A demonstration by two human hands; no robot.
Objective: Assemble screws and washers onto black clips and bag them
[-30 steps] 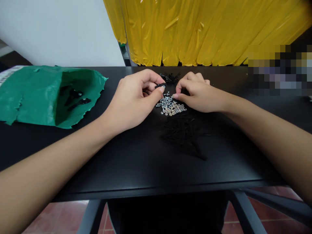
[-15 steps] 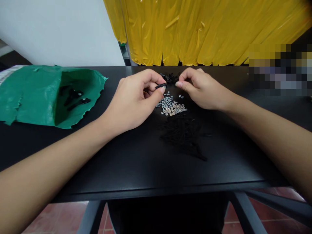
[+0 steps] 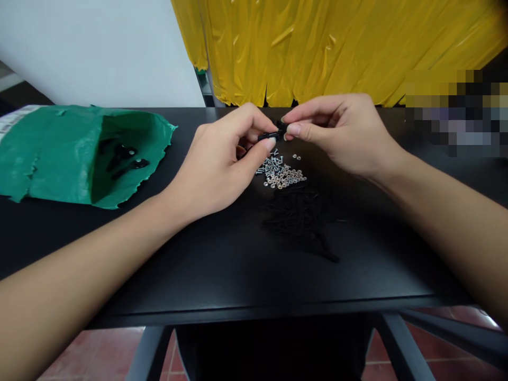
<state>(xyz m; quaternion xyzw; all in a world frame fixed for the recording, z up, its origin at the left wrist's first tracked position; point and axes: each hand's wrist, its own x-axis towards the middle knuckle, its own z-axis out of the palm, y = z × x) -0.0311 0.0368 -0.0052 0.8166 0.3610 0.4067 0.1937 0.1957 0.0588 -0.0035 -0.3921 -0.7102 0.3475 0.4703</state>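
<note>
Between the thumb and fingertips of my left hand is a small black piece, too small to name more closely. My right hand is closed in a pinch close beside it, on a second small black part; the two parts meet or nearly meet. Below my fingers lies a pile of silver screws, with nuts along its near side. Nearer me rests a heap of thin black parts. My hands hide part of the table's far side.
At the left an open green plastic bag lies with black parts inside. Two loose nuts sit right of the screws. The black table ends at a front edge. Yellow plastic sheeting hangs behind.
My right hand has moved left and up to my left hand, and a small black part now shows between its fingertips. The left hand keeps its black piece, almost unmoved.
</note>
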